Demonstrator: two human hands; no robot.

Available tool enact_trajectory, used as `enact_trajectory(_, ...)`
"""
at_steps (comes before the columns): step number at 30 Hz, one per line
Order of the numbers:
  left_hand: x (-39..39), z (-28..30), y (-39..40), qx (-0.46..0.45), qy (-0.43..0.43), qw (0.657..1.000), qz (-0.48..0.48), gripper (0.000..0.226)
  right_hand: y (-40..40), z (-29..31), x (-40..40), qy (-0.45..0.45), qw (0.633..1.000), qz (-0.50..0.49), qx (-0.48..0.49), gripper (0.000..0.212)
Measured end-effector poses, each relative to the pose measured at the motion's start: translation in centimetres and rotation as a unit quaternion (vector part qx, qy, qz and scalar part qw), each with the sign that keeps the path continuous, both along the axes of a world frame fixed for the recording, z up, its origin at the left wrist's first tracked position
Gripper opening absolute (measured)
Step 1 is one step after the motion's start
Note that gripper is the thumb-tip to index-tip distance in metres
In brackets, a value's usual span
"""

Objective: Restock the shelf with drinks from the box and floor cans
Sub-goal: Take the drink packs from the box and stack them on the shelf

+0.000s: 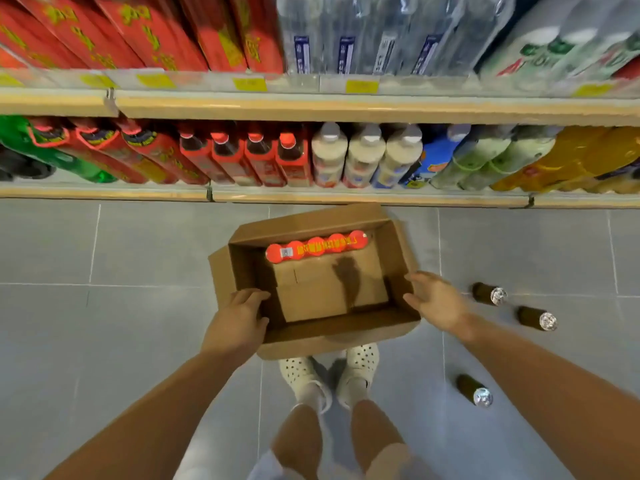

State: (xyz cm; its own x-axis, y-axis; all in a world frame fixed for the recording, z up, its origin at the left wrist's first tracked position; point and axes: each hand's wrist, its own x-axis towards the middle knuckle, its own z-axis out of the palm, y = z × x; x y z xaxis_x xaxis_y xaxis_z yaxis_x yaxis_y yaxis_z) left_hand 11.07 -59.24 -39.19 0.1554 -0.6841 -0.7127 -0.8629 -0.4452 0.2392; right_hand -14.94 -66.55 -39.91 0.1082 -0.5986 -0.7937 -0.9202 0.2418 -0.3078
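An open cardboard box [304, 336] sits on the grey floor in front of my feet. Inside it, against the far wall, stands one wrapped pack of red-capped drinks [317, 250]. My left hand [239, 320] rests on the box's near left rim, fingers curled over the edge. My right hand [436, 301] hovers at the box's right wall, fingers spread, holding nothing. Three dark cans with silver tops lie on the floor to the right: one [490, 293], another [537, 318], and a third [473, 390] nearer me.
The lower shelf [363, 197] holds red-capped bottles, white bottles, green and orange drinks. The upper shelf [346, 105] carries red cartons and water bottle packs. My feet in white clogs [329, 375] stand just behind the box.
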Motion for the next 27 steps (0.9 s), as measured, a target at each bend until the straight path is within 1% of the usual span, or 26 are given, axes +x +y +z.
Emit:
enact_trajectory(4,0.5,-10.3,0.0,0.044,-0.001,0.999,0.031,0.041,-1.2,-9.3,0.0,0.013,1.000,0.010,0.023,0.046)
enact_trajectory(7,1.6,-18.5,-0.4,0.053,-0.021,0.998,0.038,0.043,-2.2,-16.7,0.4,0.027,0.999,0.011,0.012,0.047)
enact_trajectory(9,2.4,-23.0,-1.0,0.051,-0.032,0.998,0.033,0.047,-2.6,-21.0,0.7,0.032,0.999,-0.001,0.024,0.048)
enact_trajectory(11,3.2,-28.7,-1.9,0.038,-0.037,0.998,0.032,0.054,-3.0,-26.7,1.1,0.040,0.999,-0.009,0.026,0.052)
enact_trajectory(12,3.4,-30.5,-2.5,0.028,-0.035,0.998,0.040,0.059,-3.3,-28.6,1.2,0.040,0.999,-0.013,0.026,0.056)
enact_trajectory(14,3.8,-35.1,-3.7,-0.002,-0.033,0.994,0.108,0.073,-4.2,-33.4,1.3,0.047,0.999,-0.015,0.012,0.067)
enact_trajectory(17,3.7,-39.4,-5.6,-0.032,-0.004,0.965,0.258,0.094,-6.4,-38.0,1.4,0.051,0.998,-0.025,-0.030,0.080)
enact_trajectory(19,3.8,-42.2,-6.3,-0.070,0.020,0.948,0.311,0.098,-7.7,-40.7,1.6,0.041,0.996,-0.042,-0.060,0.093)
enact_trajectory(22,4.4,-45.5,-6.9,-0.136,0.041,0.933,0.332,0.097,-8.6,-43.6,2.4,0.012,0.992,-0.080,-0.097,0.103)
enact_trajectory(25,4.3,-46.8,-7.3,-0.170,0.075,0.926,0.330,0.092,-8.5,-44.9,3.2,-0.002,0.983,-0.105,-0.149,0.097)
enact_trajectory(27,4.3,-47.2,-7.3,-0.182,0.081,0.922,0.333,0.093,-8.3,-45.5,3.4,-0.022,0.976,-0.127,-0.177,0.091)
